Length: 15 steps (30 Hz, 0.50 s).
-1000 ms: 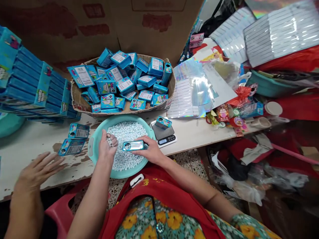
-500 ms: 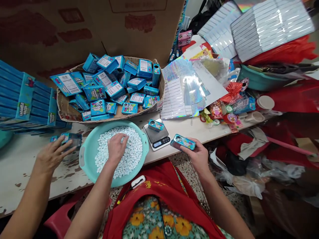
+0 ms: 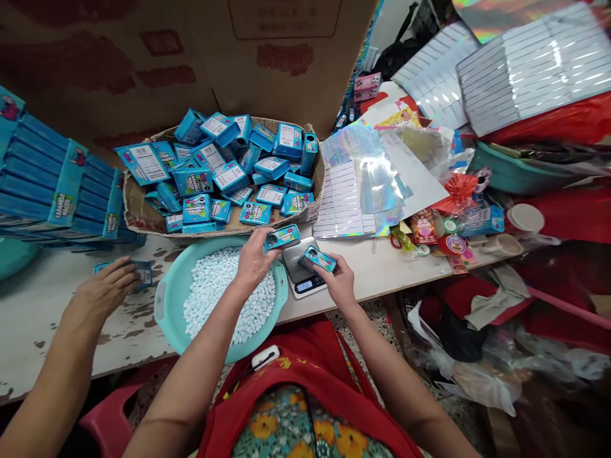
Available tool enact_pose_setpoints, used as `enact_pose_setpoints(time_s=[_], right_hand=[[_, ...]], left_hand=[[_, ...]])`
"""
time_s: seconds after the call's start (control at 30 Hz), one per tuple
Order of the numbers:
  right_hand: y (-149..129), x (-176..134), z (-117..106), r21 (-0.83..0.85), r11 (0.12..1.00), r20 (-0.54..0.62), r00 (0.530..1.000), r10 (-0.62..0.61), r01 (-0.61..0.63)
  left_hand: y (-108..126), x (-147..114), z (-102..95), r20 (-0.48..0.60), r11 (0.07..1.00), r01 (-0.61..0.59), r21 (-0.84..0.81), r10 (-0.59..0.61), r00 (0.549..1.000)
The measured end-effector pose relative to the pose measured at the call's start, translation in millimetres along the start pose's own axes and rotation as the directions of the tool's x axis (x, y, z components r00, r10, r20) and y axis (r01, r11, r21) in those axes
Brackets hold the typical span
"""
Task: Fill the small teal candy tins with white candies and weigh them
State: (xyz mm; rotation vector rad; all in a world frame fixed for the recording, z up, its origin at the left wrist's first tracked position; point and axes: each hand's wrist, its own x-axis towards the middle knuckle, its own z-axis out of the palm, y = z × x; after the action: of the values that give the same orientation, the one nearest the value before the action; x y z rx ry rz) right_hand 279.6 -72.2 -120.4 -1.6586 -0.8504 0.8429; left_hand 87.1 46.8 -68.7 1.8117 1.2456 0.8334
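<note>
Worn table (image 3: 410, 261); basin (image 3: 174, 292); scale (image 3: 296, 270); carton (image 3: 138, 213)

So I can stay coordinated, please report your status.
Left hand holding blue candy box. Right hand holding second box at digital scale. Co-worker's hand apart, at left.

On the white, worn worktop (image 3: 382, 273), the round turquoise plastic basin (image 3: 172, 318) holds small white pellets (image 3: 214, 280). Behind it sits a low brown cardboard tray (image 3: 143, 216) of small blue rectangular boxes (image 3: 195, 208), backed by a large brown cardboard panel (image 3: 286, 89). Left of the tray stand stacked blue cartons (image 3: 60, 184). Right of the basin is the flat grey electronic scale (image 3: 292, 264), near which the person's left hand (image 3: 255, 259) and right hand (image 3: 341, 280) each hold a box (image 3: 282, 237). Shiny silver sheets (image 3: 382, 184) lie right of the tray.
</note>
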Motion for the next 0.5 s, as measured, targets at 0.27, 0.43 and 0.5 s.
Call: enact_pose_setpoints(time_s=[0.27, 0.43, 0.5], right_hand=[[-57, -16, 29, -0.266, 0.893, 0.164, 0.93, -0.329, 0.363], [-105, -39, 60, -0.21, 0.951, 0.532, 0.843, -0.083, 0.226], [-110, -43, 73, -0.209, 0.946, 0.538, 0.837, -0.099, 0.247]], left_hand=[[23, -65, -48.3, 0.045, 0.833, 0.33, -0.444, -0.347, 0.937], [17, -92, -49.5, 0.081, 0.459, 0.349, -0.817, -0.507, 0.858], [14, -93, -57.2, 0.079, 0.288, 0.291, -0.912, -0.572, 0.817]])
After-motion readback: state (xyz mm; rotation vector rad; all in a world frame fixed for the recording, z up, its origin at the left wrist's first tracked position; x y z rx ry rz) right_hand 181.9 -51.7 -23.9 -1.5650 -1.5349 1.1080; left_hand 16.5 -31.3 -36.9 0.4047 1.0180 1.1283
